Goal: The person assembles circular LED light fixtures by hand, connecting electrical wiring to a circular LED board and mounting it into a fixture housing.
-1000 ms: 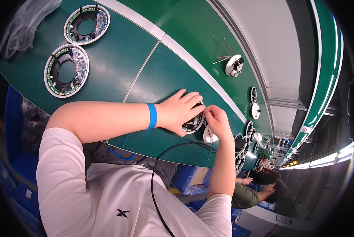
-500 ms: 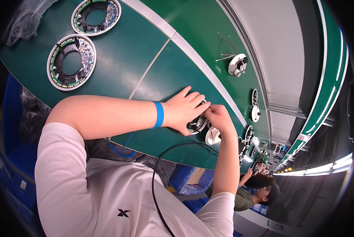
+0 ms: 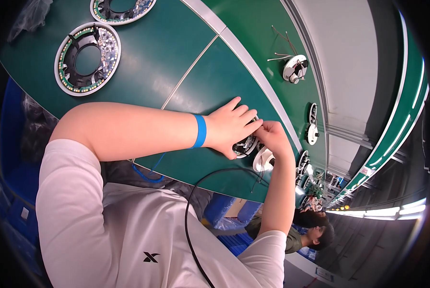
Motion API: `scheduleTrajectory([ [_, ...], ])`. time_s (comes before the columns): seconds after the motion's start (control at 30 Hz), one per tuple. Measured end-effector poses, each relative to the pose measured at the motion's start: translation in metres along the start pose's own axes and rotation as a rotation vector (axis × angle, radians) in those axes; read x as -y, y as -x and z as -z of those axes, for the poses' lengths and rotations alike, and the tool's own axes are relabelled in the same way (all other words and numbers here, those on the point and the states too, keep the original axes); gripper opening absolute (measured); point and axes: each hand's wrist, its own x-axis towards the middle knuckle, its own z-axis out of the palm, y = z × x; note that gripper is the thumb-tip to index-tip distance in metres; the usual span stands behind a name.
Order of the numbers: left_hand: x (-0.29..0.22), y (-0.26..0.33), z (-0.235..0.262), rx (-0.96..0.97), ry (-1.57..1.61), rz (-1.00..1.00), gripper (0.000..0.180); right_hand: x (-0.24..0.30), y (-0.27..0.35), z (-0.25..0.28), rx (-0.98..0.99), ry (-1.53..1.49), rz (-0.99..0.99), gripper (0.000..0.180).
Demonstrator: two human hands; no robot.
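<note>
Small round black-and-white lamp module (image 3: 246,145), lying on the green tabletop (image 3: 143,62) near its front edge, is pressed under the flat, spread left hand (image 3: 229,127) while the right hand (image 3: 272,134) is pinched together at its rim, a fitting step judged to need steady fingertip pressure.

I note two ring-shaped lamp boards on the green table (image 3: 143,57) at far left: one whole ring board (image 3: 87,58) with a white rim and a black centre frame, and a second ring board (image 3: 122,6) cut off by the upper edge. Clear plastic wrapping (image 3: 30,14) lies at the far-left corner. To the right I see a small white round housing (image 3: 295,68) with loose thin wires (image 3: 282,45) beside it. A co-worker (image 3: 311,230) sits further along, lower right.
</note>
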Motion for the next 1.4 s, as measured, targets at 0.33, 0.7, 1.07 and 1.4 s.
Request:
scheduleTrajectory([
  [0.33,0.001,0.000,-0.003,-0.042,-0.036,-0.010,0.108,0.005,0.003,0.003,0.025,-0.005,0.036,0.016],
  [0.7,0.000,-0.003,0.000,-0.019,-0.024,-0.013,0.106,-0.006,-0.006,0.013,0.055,0.023,0.021,0.016],
  [1.07,0.001,-0.003,0.001,-0.051,-0.065,-0.024,0.105,0.008,-0.001,0.008,-0.004,0.048,0.067,0.015],
  [1.4,-0.001,-0.001,0.004,-0.041,-0.042,-0.018,0.103,0.006,-0.004,0.020,-0.032,0.156,0.040,0.035],
])
